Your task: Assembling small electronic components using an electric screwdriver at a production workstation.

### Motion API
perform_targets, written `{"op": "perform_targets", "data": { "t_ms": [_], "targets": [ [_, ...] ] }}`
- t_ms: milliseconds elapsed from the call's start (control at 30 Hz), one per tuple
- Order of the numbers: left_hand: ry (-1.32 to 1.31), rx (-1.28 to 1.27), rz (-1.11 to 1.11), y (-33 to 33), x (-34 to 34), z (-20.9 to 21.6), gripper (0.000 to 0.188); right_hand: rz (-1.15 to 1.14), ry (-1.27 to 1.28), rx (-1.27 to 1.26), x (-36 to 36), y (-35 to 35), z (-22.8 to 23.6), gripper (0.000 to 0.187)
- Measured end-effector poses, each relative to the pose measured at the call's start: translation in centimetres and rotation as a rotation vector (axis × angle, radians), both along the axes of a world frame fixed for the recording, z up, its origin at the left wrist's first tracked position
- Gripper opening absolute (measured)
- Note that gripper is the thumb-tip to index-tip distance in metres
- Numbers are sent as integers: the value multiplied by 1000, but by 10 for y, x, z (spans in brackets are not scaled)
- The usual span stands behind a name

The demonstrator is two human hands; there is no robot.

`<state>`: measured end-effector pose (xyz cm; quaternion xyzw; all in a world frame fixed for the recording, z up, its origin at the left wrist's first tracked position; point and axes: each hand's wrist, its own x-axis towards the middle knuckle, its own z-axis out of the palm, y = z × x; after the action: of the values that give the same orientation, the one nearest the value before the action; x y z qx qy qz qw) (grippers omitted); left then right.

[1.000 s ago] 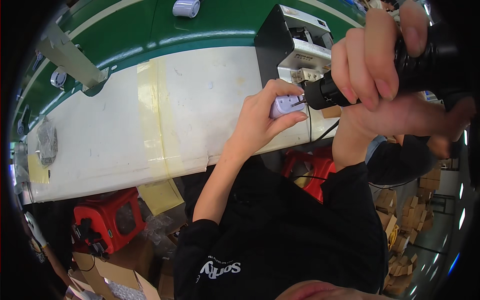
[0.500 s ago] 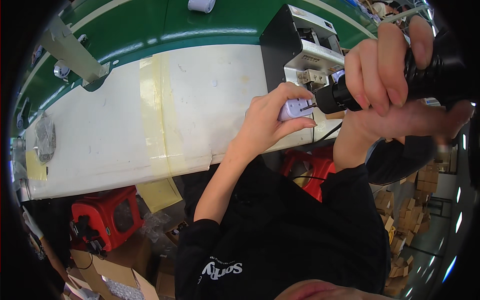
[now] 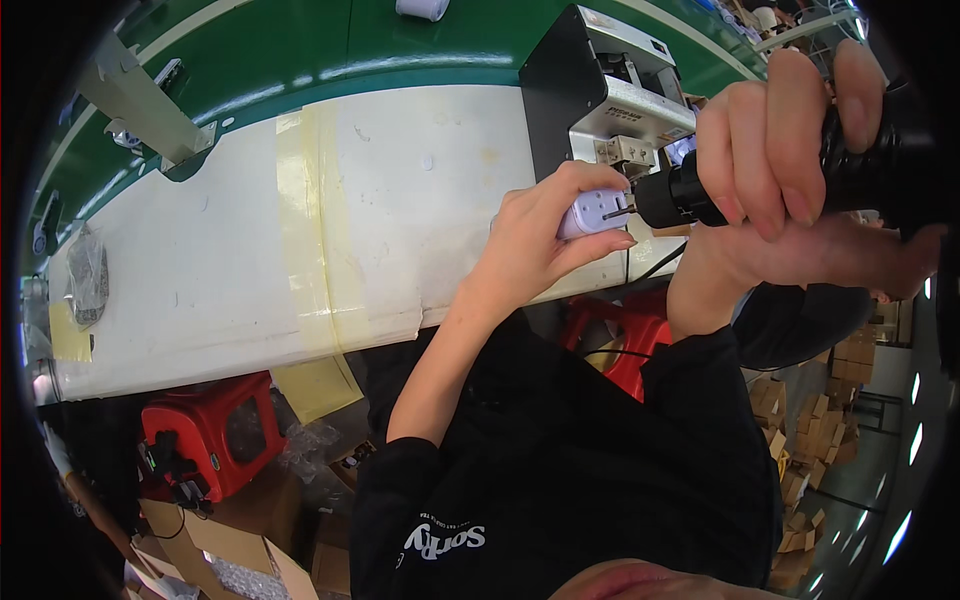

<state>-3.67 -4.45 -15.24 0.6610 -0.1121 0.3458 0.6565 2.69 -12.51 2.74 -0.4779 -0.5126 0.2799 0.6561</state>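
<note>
My left hand [image 3: 530, 235] grips a small pale-lavender plastic housing [image 3: 592, 212] between thumb and fingers, just above the front edge of the white table. Several small holes show in the face turned toward the tool. My right hand [image 3: 775, 160] is wrapped round a black electric screwdriver [image 3: 690, 195], held level and pointing left. Its thin bit reaches the housing's face by one of the holes; how deep it sits, I cannot tell. My left fingers hide the housing's far left part.
Behind my hands stands a silver-and-black bench machine [image 3: 625, 105]. Yellow tape [image 3: 318, 215] crosses the white table [image 3: 420, 200]. A green conveyor belt [image 3: 320, 45] carries a white round part [image 3: 422, 8]. At the left lies a bag of small parts [image 3: 88, 275]. Red stools [image 3: 215, 435] stand below.
The screwdriver and my right hand have shifted very slightly to the right. On the green belt, the white round part has moved right. My left hand keeps its grip on the housing.
</note>
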Motion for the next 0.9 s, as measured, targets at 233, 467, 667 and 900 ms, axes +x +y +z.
{"op": "perform_targets", "data": {
  "t_ms": [233,467,667,900],
  "targets": [
    [4,-4,-2,0,0,1,41,0,10,0,-1,2,-2,58],
    [23,3,-16,1,-2,3,41,3,7,18,0,-1,-2,65],
    [44,-5,-25,0,-3,4,40,6,-11,60,-18,5,-5,70],
    [95,12,-32,1,-7,5,41,29,-35,173,-7,7,-19,70]
  ]
}}
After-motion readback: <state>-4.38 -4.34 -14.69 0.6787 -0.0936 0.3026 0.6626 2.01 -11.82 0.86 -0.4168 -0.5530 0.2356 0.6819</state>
